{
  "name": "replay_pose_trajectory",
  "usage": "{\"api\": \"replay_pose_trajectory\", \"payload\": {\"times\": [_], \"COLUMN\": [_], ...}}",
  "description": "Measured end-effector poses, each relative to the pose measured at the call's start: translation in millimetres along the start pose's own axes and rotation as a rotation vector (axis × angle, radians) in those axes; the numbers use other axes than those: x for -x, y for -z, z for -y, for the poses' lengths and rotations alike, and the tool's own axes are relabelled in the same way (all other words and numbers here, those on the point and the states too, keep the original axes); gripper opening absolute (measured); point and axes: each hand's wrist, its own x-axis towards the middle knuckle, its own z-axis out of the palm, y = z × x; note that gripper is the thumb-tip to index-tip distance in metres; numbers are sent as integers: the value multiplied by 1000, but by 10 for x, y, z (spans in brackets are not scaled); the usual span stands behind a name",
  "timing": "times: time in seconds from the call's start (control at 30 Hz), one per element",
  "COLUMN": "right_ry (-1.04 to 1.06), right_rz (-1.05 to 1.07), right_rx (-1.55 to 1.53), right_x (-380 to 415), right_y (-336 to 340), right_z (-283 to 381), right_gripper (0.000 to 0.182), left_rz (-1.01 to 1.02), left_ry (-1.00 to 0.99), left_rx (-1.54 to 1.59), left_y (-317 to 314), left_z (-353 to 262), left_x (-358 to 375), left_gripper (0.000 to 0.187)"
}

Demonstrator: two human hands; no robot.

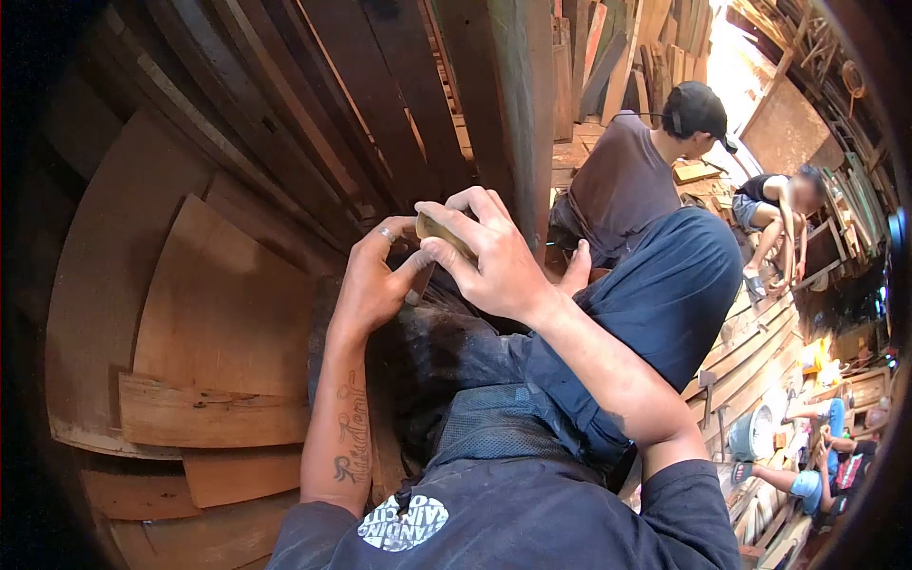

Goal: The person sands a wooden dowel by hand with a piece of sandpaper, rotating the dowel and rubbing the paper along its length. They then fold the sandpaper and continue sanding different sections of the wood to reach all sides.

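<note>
My right hand [494, 249] is closed on a small flat tan-brown piece [445, 234], its thumb along the near side and its fingers over the far side. Whether the piece is wood or a folded abrasive sheet cannot be made out. My left hand [372, 277], with a ring on one finger, meets the right at the piece's left end. Its thumb and fingers are bent around a narrow greyish edge [418, 283] just below, mostly hidden by both hands. Both hands are raised over my lap, above my dark trousers [655, 285].
Wooden boards [228, 304] lean at my left, and tall dark planks [399, 85] stand in front. A person in a cap [627, 180] sits close by at the right. Other people sit farther right, near a bucket [752, 434] and a plank floor [750, 356].
</note>
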Motion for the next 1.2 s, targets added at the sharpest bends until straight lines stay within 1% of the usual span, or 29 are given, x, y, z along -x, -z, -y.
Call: {"api": "replay_pose_trajectory", "payload": {"times": [0.1, 0.17, 0.3, 0.4, 0.53, 0.63, 0.73, 0.87, 0.97, 1.07, 1.1, 1.2], "right_ry": [-8, -15, 32, -9, 30, 11, 18, 36, 21, 57, 63, 12], "right_rz": [-22, -39, 1, -29, -3, -15, -20, -14, -30, 21, 25, -13], "right_rx": [23, 24, 19, 21, -2, 8, 14, 15, 28, 31, 29, 5], "right_x": [-19, -5, -5, -15, -3, -9, -9, -16, -29, -3, -7, -24], "right_y": [-22, -33, -6, -23, 10, -17, 2, 7, 7, 31, 20, -6], "right_z": [-76, -94, 7, -66, 1, -66, -46, -17, -58, 21, 11, -52], "right_gripper": [42, 41, 41, 41, 41, 42, 42, 42, 42, 42, 42, 42], "left_rz": [43, 32, -3, 52, -9, 33, 38, 36, 55, -31, -23, 30], "left_ry": [-75, -51, -50, -115, -97, -86, -142, -29, -137, -107, -72, -134], "left_rx": [-53, -28, -27, -74, -86, -35, -68, -43, -111, -70, -79, -65], "left_y": [-3, -1, 16, 5, -1, -16, -22, -5, -22, 0, 16, -11], "left_z": [58, 43, 71, 25, 28, -23, 37, 31, 34, 104, 77, 67], "left_x": [-10, -18, -22, 0, -18, 12, -6, -1, -4, -37, -30, -11], "left_gripper": [40, 39, 38, 37, 35, 34, 34, 36, 38, 38, 38, 37]}}
